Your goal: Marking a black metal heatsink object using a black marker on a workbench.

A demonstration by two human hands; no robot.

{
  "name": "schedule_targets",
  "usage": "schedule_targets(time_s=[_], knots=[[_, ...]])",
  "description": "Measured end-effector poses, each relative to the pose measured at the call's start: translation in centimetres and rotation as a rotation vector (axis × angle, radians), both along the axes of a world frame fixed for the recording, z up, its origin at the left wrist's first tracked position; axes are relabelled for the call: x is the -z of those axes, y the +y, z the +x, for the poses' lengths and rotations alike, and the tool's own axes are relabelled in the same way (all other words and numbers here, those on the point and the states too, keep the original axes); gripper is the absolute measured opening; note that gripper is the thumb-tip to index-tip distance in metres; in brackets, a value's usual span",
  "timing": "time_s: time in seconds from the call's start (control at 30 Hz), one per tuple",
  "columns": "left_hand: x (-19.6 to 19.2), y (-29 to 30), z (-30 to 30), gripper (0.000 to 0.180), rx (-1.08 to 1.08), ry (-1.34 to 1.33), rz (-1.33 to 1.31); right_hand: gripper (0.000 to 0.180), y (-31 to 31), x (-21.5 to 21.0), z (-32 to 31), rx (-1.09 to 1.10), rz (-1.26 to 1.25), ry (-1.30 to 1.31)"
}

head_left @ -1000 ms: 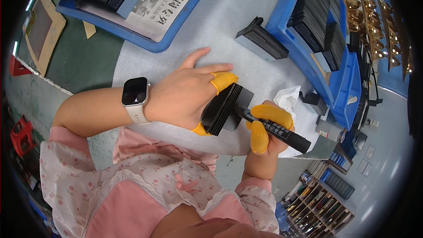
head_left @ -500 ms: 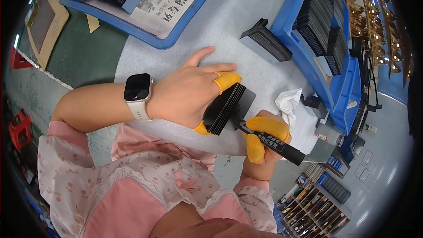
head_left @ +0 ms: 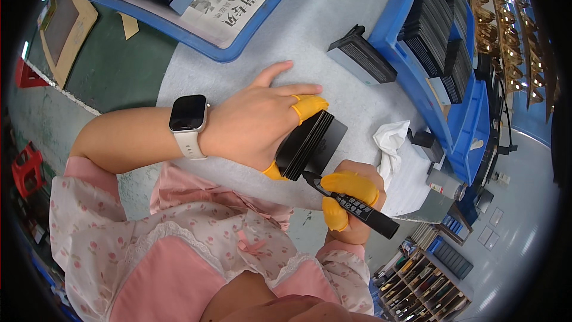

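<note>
My left hand, in yellow finger cots, is closed around a small stack of black cards, holding it tilted over the pale cloth. The card edges are fanned slightly and face right. Between the yellow-covered fingers of my right hand is a black marker pen. Its tip is at the near end of the card edges; whether it touches them I cannot tell. Beyond the hands, a separate block of black cards stands on the cloth.
A blue tray with newspaper and black card stacks lies at the far left. Blue bins full of card stacks stand on the right. Near them are a crumpled white tissue, a small black box and a clear bottle.
My right hand has moved a little left and nearer to me, bringing the marker tip to the near end of the card edges. The left hand keeps its grip almost unmoved.
</note>
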State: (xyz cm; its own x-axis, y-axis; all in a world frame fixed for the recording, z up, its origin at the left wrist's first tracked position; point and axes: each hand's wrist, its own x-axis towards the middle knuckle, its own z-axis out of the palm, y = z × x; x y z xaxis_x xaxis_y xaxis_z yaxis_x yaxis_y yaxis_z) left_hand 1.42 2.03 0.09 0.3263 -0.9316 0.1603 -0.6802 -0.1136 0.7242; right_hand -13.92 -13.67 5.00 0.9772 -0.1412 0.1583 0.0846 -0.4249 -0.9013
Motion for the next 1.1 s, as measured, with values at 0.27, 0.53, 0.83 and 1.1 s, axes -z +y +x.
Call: schedule_targets(time_s=[0.27,0.53,0.83,1.1], knots=[[0.1,0.1,0.2,0.076,0.012,-0.015,0.002,0.038,0.5,-1.1,0.1,-0.02,0.014,0.066],[-0.1,0.1,0.0,0.077,0.014,-0.006,-0.004,0.04,0.5,0.0,-0.3,0.122,0.027,-0.031],[0.0,0.1,0.0,0.075,-0.004,-0.002,-0.026,0.038,0.5,-0.2,0.4,0.091,-0.01,0.033],[0.0,0.1,0.1,0.078,0.016,-0.01,0.008,0.042,1.2,-0.5,0.3,0.104,0.011,0.062]])
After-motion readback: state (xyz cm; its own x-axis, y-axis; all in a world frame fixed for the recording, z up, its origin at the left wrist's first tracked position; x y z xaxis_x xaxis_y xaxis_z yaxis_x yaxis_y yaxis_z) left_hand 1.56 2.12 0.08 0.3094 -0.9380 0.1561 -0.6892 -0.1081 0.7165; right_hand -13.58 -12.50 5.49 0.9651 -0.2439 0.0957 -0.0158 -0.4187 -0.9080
